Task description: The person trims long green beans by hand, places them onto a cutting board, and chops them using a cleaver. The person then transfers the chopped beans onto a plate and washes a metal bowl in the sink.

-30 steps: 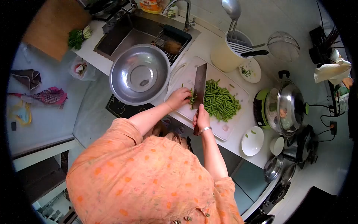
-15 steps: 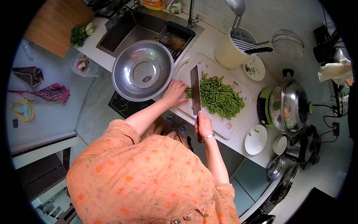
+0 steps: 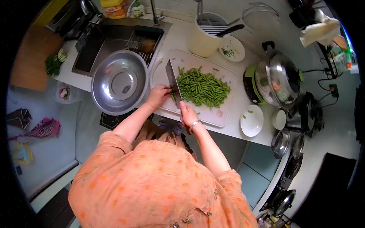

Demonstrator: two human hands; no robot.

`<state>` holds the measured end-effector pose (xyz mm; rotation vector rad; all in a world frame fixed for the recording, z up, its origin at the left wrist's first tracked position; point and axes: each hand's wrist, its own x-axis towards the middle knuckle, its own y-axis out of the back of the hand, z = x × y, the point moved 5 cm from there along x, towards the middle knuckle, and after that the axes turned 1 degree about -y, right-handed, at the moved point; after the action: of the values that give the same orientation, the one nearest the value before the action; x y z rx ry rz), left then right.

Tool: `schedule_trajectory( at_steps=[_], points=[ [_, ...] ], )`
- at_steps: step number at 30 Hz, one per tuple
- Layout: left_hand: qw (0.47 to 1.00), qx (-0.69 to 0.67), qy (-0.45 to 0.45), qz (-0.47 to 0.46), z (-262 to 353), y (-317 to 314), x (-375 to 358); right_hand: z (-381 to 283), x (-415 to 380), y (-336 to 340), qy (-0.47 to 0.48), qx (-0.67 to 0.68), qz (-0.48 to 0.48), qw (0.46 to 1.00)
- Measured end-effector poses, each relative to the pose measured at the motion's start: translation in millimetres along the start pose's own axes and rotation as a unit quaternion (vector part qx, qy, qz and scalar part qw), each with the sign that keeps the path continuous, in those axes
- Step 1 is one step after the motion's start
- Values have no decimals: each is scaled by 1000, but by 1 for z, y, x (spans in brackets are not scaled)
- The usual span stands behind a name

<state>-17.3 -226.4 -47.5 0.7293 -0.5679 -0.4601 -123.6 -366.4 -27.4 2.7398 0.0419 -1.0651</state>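
Cleaver chops beans, fingers close by.
R hand grips handle; L hand curls on uncut beans touching blade — slip risks a nick.

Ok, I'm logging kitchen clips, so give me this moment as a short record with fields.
left hand: holds down uncut green beans beside the blade
right hand: grips cleaver
board: white cutting board with pile of cut beans
left of board: empty steel bowl
right of board: white dish, lidded cooker
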Motion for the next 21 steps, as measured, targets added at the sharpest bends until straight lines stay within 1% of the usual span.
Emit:
schedule_trajectory(
  at_steps=[1, 3, 4, 5, 7, 8, 9, 10, 12, 13, 14, 15, 16, 17, 18, 20, 21],
  points=[
    [1000, -3, -6, -2, -1, -2, 0, 3, 3, -2, 0, 2, 6, 1000],
    [999, 33, -24, -6, -3, -6, -1, 3, 8, -9, 24, -30, 17, 999],
    [1000, 13, -3, -24, 2, -2, 2, -4, 9, -10, 13, -49, 8, 999],
    [1000, 16, -5, -22, 3, -2, 4, -11, 14, -12, 18, -48, 8, 999],
    [998, 27, -59, -4, 6, 2, 4, -29, 16, -16, 79, -87, 60, 991],
    [997, 40, -61, -15, 6, 2, 4, -32, 13, -21, 72, -48, 78, 993],
    [997, 42, -67, -14, 7, 1, 3, -21, 24, -25, 76, -45, 82, 993],
    [998, 38, -53, -4, 6, 0, 2, -2, 46, -26, 114, -58, 114, 985],
    [998, 36, -40, 13, 9, -2, 4, 14, 59, -22, 129, -11, 129, 983],
    [999, 7, 22, 24, 7, -3, 4, -11, 18, -13, 48, 55, 88, 993],
    [995, -21, 86, 36, 3, -2, 2, -7, 15, -10, 37, 129, 74, 988],
    [995, -15, 94, 42, 3, -2, 1, 2, 16, -7, 35, 183, 59, 981],
    [985, -91, 127, 73, -1, 0, 0, 0, 4, -3, 28, 219, 57, 974],
    [968, -167, 157, 107, -5, 2, -4, -3, -5, 3, 42, 228, 58, 971],
    [963, -172, 171, 120, -6, 4, -9, -6, -15, 11, 94, 206, 60, 972],
    [962, -166, 177, 129, -10, 11, -27, 2, -24, 27, 122, 219, 85, 964],
    [962, -166, 174, 130, -9, 11, -35, 4, -31, 32, 123, 252, 73, 957]
  ],
)
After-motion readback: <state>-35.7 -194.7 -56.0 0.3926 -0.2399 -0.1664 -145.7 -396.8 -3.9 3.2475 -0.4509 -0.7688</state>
